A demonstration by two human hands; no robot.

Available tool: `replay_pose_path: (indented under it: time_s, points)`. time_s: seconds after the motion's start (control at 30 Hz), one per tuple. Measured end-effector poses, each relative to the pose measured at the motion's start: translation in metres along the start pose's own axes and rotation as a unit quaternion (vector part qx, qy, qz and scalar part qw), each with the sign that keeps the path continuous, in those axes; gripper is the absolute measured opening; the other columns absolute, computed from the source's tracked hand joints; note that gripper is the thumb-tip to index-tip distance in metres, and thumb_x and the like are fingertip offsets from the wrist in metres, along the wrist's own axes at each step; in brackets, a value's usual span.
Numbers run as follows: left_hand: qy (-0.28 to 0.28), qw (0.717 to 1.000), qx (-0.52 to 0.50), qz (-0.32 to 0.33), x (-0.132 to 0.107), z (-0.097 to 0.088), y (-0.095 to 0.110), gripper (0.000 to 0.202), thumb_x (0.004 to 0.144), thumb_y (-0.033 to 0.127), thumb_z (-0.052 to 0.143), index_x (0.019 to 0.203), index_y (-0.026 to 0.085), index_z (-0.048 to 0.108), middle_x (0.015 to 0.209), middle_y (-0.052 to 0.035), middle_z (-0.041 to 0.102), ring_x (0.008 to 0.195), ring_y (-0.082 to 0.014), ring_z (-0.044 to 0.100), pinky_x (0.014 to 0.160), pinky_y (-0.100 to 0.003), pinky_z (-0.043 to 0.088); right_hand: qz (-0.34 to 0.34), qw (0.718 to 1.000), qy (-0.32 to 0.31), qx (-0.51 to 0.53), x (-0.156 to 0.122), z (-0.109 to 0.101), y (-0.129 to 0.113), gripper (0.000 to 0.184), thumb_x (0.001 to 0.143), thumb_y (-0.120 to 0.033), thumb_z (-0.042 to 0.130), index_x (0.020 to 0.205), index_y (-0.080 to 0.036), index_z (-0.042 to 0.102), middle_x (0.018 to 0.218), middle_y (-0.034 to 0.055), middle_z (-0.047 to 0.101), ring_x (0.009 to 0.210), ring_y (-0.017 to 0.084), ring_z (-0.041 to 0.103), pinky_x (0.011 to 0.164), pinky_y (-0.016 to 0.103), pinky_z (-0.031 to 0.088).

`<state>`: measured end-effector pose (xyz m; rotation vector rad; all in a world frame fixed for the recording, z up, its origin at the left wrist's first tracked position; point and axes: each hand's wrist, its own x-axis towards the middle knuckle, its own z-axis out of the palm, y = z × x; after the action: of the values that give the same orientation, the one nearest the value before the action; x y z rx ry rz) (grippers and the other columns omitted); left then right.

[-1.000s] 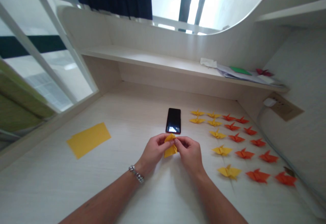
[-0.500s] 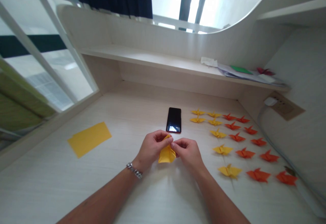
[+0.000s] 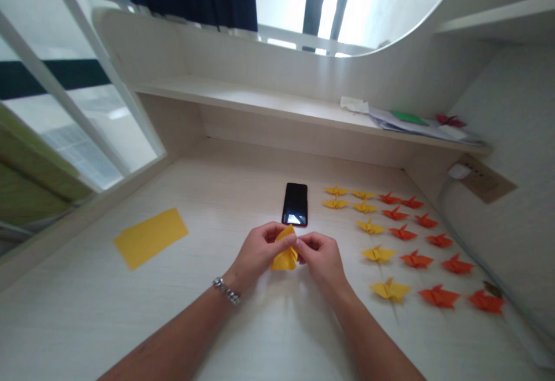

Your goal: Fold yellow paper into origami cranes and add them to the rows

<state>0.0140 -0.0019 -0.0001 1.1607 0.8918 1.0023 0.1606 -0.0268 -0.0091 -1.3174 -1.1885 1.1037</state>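
Observation:
A partly folded piece of yellow origami paper [image 3: 284, 261] is pinched between both hands, just above the desk. My left hand [image 3: 259, 252] is closed on its left side, thumb lying across the front. On the right edge, the thumb and fingertips of my right hand [image 3: 319, 252] grip the same paper. The hands almost meet at the fingertips, and the paper's back side is hidden by them. Right beyond the fingers lies a black phone [image 3: 295, 203], screen up. Farther left, flat yellow paper sheets [image 3: 151, 237] rest on the desk, overlapping slightly.
Rows of folded paper cranes stand on the right, yellow cranes [image 3: 378, 254] beside orange cranes [image 3: 417, 259]. A grey cable [image 3: 472, 248] runs along the right wall from a socket plate [image 3: 488, 178]. Papers [image 3: 390, 122] lie on the shelf [image 3: 260, 102] above the desk.
The yellow paper has been turned a little in my fingers, with its lower edge raised and more of its top corner showing. Both hands keep nearly the same place.

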Motion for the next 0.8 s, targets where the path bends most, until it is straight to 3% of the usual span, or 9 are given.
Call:
replay_pose_path:
  time_s: [0.2, 0.4, 0.63, 0.8]
  points:
    - [-0.013, 1.0, 0.004, -0.001, 0.0, 0.003, -0.003, 0.028, 0.074, 0.031, 0.071, 0.096, 0.014, 0.069, 0.093, -0.0075, 0.071, 0.082, -0.0192, 0.064, 0.074, -0.028, 0.05, -0.059, 0.997, 0.057, -0.007, -0.001, 0.001, -0.003, 0.018, 0.077, -0.029, 0.063, 0.081, -0.014, 0.071, 0.067, 0.0042, 0.069, 0.059, 0.015, 0.061, 0.056, 0.024, 0.049]
    - [-0.017, 1.0, -0.021, -0.009, 0.001, 0.002, -0.008, 0.033, 0.074, 0.03, 0.071, 0.102, 0.014, 0.068, 0.103, -0.0105, 0.07, 0.091, -0.0219, 0.064, 0.082, -0.032, 0.05, -0.07, 0.995, 0.072, -0.025, -0.002, 0.004, 0.002, 0.019, 0.08, -0.03, 0.06, 0.088, -0.016, 0.071, 0.077, 0.0055, 0.071, 0.067, 0.018, 0.064, 0.062, 0.027, 0.052]
    - [-0.011, 0.996, -0.083, -0.029, 0.0, 0.003, -0.01, 0.034, 0.069, 0.025, 0.074, 0.1, 0.013, 0.068, 0.102, -0.0118, 0.07, 0.095, -0.0258, 0.065, 0.087, -0.039, 0.049, -0.088, 0.992, 0.062, -0.066, -0.004, 0.001, -0.002, 0.016, 0.078, -0.027, 0.061, 0.084, -0.017, 0.071, 0.075, 0.0044, 0.071, 0.066, 0.018, 0.065, 0.063, 0.027, 0.052]
    - [-0.006, 0.993, -0.108, -0.049, 0.002, 0.0, -0.011, 0.038, 0.064, 0.018, 0.075, 0.101, 0.012, 0.068, 0.101, -0.0125, 0.07, 0.092, -0.0255, 0.066, 0.084, -0.038, 0.051, -0.095, 0.991, 0.051, -0.083, -0.003, 0.0, -0.003, 0.014, 0.078, -0.026, 0.062, 0.084, -0.018, 0.073, 0.079, 0.0043, 0.072, 0.069, 0.019, 0.065, 0.065, 0.028, 0.052]
